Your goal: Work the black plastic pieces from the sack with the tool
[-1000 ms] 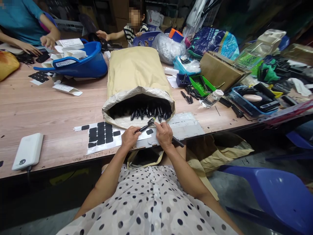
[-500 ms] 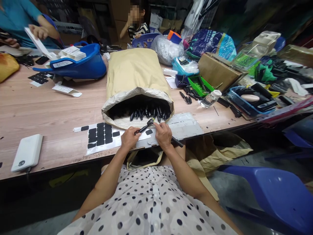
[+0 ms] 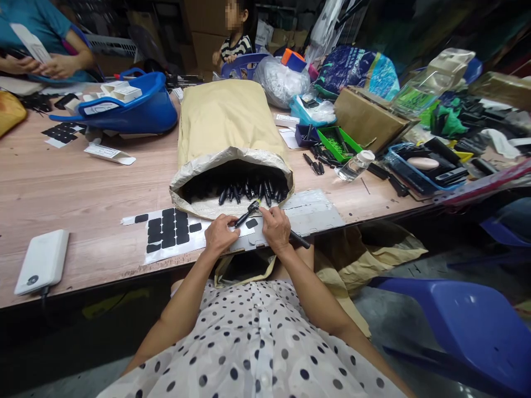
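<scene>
My left hand (image 3: 220, 235) is closed, pinching a slim black pen-like part (image 3: 244, 217) with a shiny head that points up and right. My right hand (image 3: 276, 228) has its fingers closed around a tool with a black rod-like handle (image 3: 299, 239), which sticks out behind the palm to the lower right. The tool's tip is too small to make out near the part's head. Just beyond both hands lies a tan woven sack (image 3: 226, 113), its mouth facing me, with several similar black parts (image 3: 265, 190) inside. A sheet of black stickers (image 3: 168, 229) lies beside my left hand.
A blue scoop (image 3: 128, 119) with small white boxes stands at the back left. A white power bank (image 3: 42, 262) lies front left. To the right are a green tray (image 3: 339, 145), a clear bottle (image 3: 354, 167) and a blue basket (image 3: 427, 171). Two other people sit across the table.
My hands keep almost the same grip, tool and part still meeting. Across the table, one person's hands have come together around a white box; the other person's raised hand has come down.
</scene>
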